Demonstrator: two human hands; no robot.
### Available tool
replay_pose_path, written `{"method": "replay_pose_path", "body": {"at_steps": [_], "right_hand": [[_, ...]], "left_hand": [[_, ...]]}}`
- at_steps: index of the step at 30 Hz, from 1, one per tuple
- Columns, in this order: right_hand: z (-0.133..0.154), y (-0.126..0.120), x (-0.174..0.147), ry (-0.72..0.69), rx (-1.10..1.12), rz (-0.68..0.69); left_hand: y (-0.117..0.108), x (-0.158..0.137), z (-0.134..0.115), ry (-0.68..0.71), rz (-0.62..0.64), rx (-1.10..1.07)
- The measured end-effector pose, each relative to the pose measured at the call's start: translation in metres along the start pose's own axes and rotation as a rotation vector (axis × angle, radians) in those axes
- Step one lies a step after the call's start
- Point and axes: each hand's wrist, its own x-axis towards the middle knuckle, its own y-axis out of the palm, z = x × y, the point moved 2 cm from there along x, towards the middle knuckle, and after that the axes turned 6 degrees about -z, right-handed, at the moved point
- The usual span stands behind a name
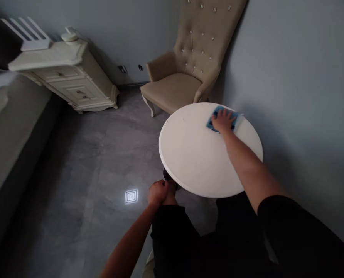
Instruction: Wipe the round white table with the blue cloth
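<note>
My right hand (223, 120) lies flat with its fingers spread on a blue cloth (210, 124), pressing it against the top of a round white table (189, 154). The cloth is near the far right part of the tabletop, and its paler edge shows to the right of my fingers. Below the table's left edge, my left hand (158, 192) is closed in a fist and rests on my bare leg near the knee. No object shows in that fist. A few tiny dark specks dot the tabletop toward its far left.
A tan button-tufted armchair (174, 90) stands behind the table, beside the grey wall (299, 77). At the far left is a white cabinet (99, 83) bearing a white router (36, 44). A grey bed or sofa (16, 112) runs along the left. A bright square patch (131, 196) marks the grey floor.
</note>
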Motion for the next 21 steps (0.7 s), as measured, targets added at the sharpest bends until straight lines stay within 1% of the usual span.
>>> {"method": "replay_pose_path", "body": {"at_steps": [3, 5, 6, 8, 9, 11, 13, 14, 16, 18, 21], "right_hand": [[0.107, 0.008, -0.037, -0.249, 0.084, 0.040], [0.174, 0.013, -0.073, -0.423, 0.176, 0.050], [0.203, 0.015, -0.093, -0.492, 0.206, 0.049], [0.248, 0.020, -0.134, -0.609, 0.251, 0.058], [0.264, 0.022, -0.152, -0.670, 0.263, 0.066], [0.279, 0.027, -0.179, -0.789, 0.276, 0.090], [0.274, 0.029, -0.186, -0.858, 0.294, 0.102], [0.263, 0.029, -0.181, -0.857, 0.304, 0.100], [0.228, 0.025, -0.158, -0.784, 0.304, 0.085], [0.177, 0.016, -0.124, -0.669, 0.257, 0.073], [0.076, -0.003, -0.077, -0.488, 0.167, 0.060]], "left_hand": [[-0.001, 0.000, 0.002, -0.012, -0.004, 0.008], [0.000, 0.000, 0.001, -0.026, -0.003, 0.005], [0.000, 0.001, 0.001, -0.034, -0.006, 0.002], [0.001, 0.002, -0.001, -0.048, -0.009, 0.001], [0.001, 0.002, -0.002, -0.057, -0.009, 0.004], [0.001, 0.003, -0.004, -0.070, -0.006, 0.016], [0.000, 0.003, -0.007, -0.071, -0.004, 0.037], [-0.001, 0.003, -0.009, -0.069, -0.004, 0.048], [-0.003, 0.002, -0.011, -0.058, -0.006, 0.065], [-0.003, 0.001, -0.011, -0.047, -0.010, 0.071], [-0.001, 0.000, -0.009, -0.023, -0.028, 0.069]]}}
